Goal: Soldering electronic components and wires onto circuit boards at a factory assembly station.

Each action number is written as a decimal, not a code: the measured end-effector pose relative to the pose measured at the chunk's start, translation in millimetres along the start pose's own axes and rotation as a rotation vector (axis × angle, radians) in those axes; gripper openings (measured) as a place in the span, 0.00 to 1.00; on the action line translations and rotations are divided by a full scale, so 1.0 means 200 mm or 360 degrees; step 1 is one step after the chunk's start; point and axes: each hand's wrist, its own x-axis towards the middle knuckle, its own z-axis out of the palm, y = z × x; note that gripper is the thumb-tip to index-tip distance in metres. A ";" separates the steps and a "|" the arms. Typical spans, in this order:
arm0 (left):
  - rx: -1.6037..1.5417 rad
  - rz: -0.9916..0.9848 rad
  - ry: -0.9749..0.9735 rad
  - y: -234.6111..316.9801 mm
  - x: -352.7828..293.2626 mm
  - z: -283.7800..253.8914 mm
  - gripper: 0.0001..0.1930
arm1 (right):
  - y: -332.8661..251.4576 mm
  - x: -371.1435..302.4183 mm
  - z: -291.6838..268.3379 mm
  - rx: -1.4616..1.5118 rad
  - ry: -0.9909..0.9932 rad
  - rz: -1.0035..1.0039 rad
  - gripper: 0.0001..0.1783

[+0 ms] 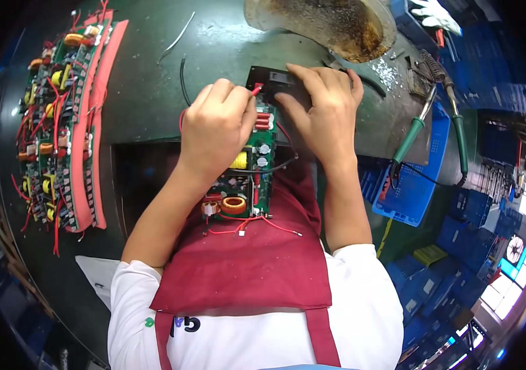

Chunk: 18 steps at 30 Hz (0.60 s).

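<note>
A long green circuit board (pixel 265 143) lies in front of me, its near end hanging past the table edge over my apron. It carries a yellow coil, copper-wound rings and loose red wires (pixel 252 219). At its far end sits a black panel (pixel 256 75) with a dark rectangular socket (pixel 281 78). My left hand (pixel 219 126) is closed in a pinch on a red wire end (pixel 256 90) just over the panel. With thumb and forefinger, my right hand (pixel 327 111) grips the panel's right side. The fingertips of both hands are partly hidden.
Several similar circuit boards (pixel 47 148) stand on the left beside pink foam strips (pixel 94 132). A scorched, shiny tray (pixel 337 24) lies at the back. On the right are two green-handled soldering irons (pixel 408 140), solder scraps (pixel 386 74) and a blue basket (pixel 398 206).
</note>
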 end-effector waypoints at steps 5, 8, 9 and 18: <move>0.0006 -0.0045 0.0029 -0.02 -0.01 -0.01 0.04 | 0.00 0.00 0.07 0.0272 -0.0038 0.0069 0.25; 0.0019 -0.0093 -0.0010 -0.02 -0.01 -0.02 0.05 | -0.02 -0.03 0.10 0.0242 0.0056 0.0057 0.25; 0.0022 -0.0062 0.0011 -0.03 -0.01 -0.01 0.05 | -0.04 -0.04 0.10 0.0220 0.0115 0.0074 0.26; 0.0128 0.0183 0.0139 -0.06 -0.03 -0.05 0.07 | -0.15 -0.11 0.17 0.0100 0.0427 0.0103 0.28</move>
